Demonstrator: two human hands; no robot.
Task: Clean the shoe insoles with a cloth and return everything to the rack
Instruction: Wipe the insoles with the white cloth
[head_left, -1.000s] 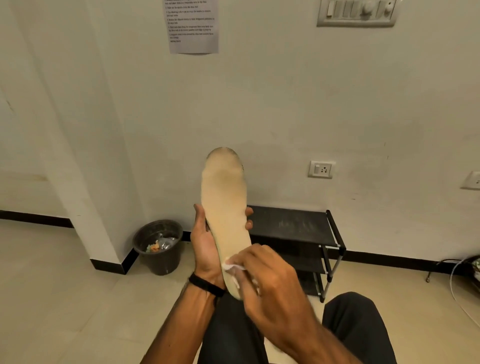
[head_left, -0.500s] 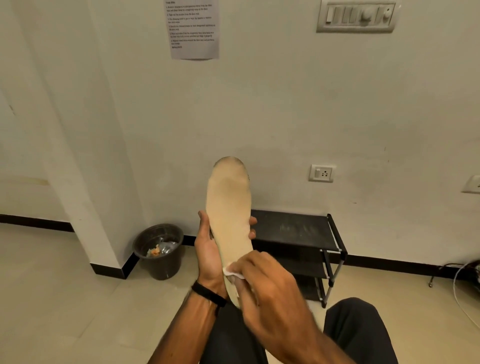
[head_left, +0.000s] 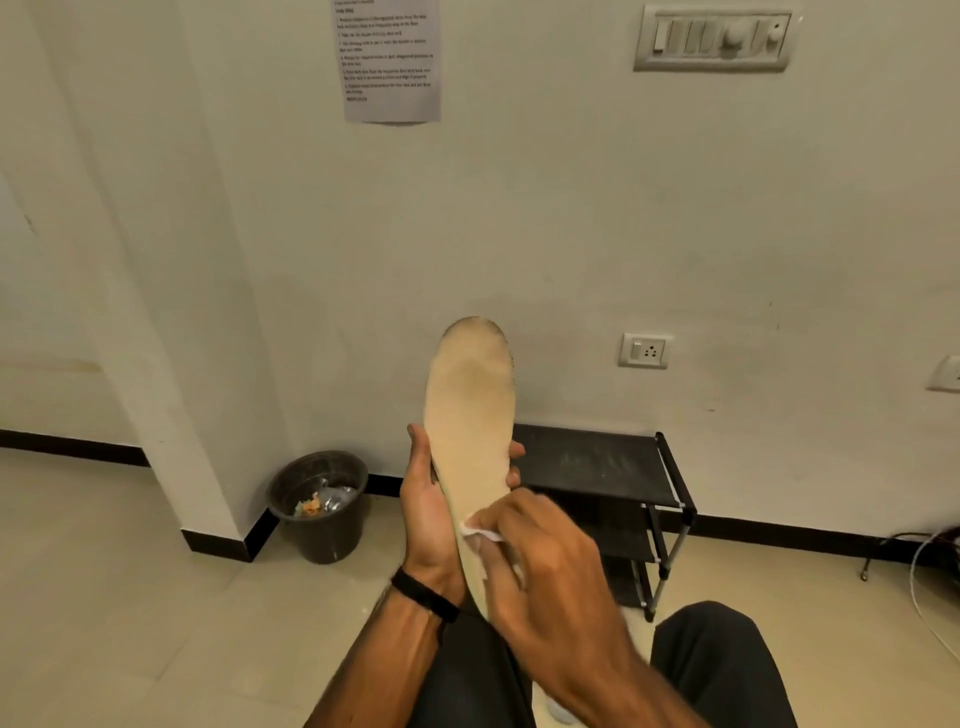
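Note:
A beige shoe insole (head_left: 470, 410) stands upright in front of me, toe end up and darkened at the tip. My left hand (head_left: 428, 514) grips its lower half from the left, thumb on the left edge and fingertips showing at the right edge. My right hand (head_left: 545, 566) pinches a small white cloth (head_left: 480, 532) and presses it against the insole's heel area. The black shoe rack (head_left: 597, 462) stands against the wall behind the insole, its top shelf bare and dusty.
A dark bin (head_left: 319, 506) with rubbish sits on the floor by the wall corner, left of the rack. My knees in dark trousers (head_left: 722, 665) fill the bottom of the view. Cables (head_left: 930, 561) lie on the floor at the far right.
The cloth in my right hand has slid slightly up along the insole's heel area. The view has dipped a little, so the wall notice and switch panel sit lower in frame.

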